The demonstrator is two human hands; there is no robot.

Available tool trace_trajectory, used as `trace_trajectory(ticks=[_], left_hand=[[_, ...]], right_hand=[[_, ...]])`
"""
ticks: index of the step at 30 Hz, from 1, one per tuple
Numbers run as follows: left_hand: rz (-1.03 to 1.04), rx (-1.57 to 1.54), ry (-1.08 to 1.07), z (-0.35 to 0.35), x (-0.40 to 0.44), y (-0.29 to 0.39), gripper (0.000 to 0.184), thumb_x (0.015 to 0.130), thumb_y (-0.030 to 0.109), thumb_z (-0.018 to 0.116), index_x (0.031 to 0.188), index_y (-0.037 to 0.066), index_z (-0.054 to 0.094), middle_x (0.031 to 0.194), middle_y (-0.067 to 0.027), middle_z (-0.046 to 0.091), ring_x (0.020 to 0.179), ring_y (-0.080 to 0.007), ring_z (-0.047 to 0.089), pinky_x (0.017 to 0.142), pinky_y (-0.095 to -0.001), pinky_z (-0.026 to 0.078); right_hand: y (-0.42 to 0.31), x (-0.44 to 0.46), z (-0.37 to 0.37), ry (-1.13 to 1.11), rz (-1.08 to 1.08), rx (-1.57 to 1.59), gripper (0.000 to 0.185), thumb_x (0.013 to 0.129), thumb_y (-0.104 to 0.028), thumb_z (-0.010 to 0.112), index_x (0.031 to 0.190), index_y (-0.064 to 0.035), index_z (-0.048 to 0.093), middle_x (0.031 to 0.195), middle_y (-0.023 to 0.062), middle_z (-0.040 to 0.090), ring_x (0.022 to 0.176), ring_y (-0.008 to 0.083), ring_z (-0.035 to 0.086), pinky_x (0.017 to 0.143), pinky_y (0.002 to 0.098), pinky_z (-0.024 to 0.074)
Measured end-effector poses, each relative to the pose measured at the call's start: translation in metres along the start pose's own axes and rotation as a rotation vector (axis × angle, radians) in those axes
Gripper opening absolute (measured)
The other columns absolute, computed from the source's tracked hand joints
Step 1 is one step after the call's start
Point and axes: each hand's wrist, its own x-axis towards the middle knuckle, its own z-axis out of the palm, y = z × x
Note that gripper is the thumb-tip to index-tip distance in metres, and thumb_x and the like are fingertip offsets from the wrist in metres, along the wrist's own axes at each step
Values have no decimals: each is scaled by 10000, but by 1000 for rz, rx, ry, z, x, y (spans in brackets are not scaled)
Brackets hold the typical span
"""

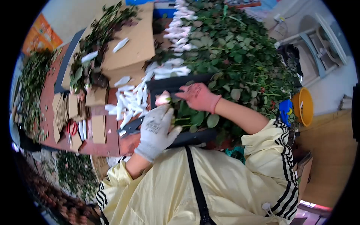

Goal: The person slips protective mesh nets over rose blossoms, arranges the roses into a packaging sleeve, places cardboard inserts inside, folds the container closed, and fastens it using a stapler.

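Observation:
My left hand (153, 129), in a white glove with dark print, reaches up from the lower left. Its thumb stands apart from the fingers, and the fingertips are at a pale pink rose (162, 98); I see no firm grip. To its right is my right hand (197, 96) in a pink glove, fingers stretched toward the rose, nothing visible between them. Both hands are over a dark tray-like holder (180, 80) with leafy green stems (195, 114) lying across it. Part of the rose's stem is hidden by leaves and hands.
White tapered sleeves (131, 101) lie piled to the left. Leafy stems with white-covered heads (182, 28) fill the back and right. Cardboard sheets (131, 41), small cardboard pieces (99, 129) and red-handled scissors (71, 128) lie at left. A yellow basin (303, 107) stands at right.

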Motion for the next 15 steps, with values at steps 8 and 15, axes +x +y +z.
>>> trace_trajectory(ticks=[8, 15], left_hand=[[-15, 165, -172, 1, 28, -14, 679, 768, 421, 650, 1232, -44, 475, 1397, -249, 370, 1273, -414, 365, 1052, -486, 277], [-23, 106, -103, 1, 26, -16, 659, 752, 385, 658, 1242, -25, 495, 1308, -228, 455, 1218, -390, 421, 1033, -472, 308]], right_hand=[[-2, -16, -63, 80, -53, -16, 477, 827, -242, 552, 1295, -165, 504, 1262, 96, 546, 956, 263, 617, 826, 363, 477], [148, 48, -75, 410, 440, 149, 308, 789, -293, 592, 1043, -117, 587, 943, 107, 644, 930, 279, 624, 817, 394, 481]])
